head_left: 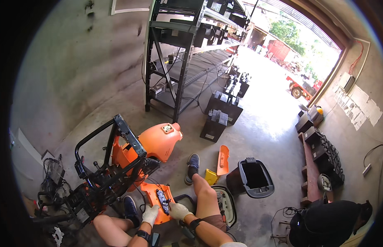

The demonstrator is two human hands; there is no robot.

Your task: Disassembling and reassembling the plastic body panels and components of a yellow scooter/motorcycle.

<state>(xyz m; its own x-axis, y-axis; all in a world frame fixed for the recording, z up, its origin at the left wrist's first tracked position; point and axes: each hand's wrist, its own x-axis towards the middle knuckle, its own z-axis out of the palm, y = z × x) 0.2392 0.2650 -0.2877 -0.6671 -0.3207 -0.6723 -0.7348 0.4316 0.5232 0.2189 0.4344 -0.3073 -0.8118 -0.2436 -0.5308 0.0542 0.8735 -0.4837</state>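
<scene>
Both my hands wear pale work gloves and meet at an orange plastic panel in front of my knees. My left hand is closed on the panel's near left edge. A grey and black fitting sits in the middle of the panel. My right hand is closed at the right edge, its fingertips beside the fitting. Something small and dark shows at those fingertips, too small to name. Thin cables run from the panel area toward the black tubular vehicle frame with an orange body cover on my left.
Right of my leg are a yellow piece, an orange cover and a black open container. Dark boxes stand beside the metal shelving. A person in dark clothing bends at the right, near more boxes.
</scene>
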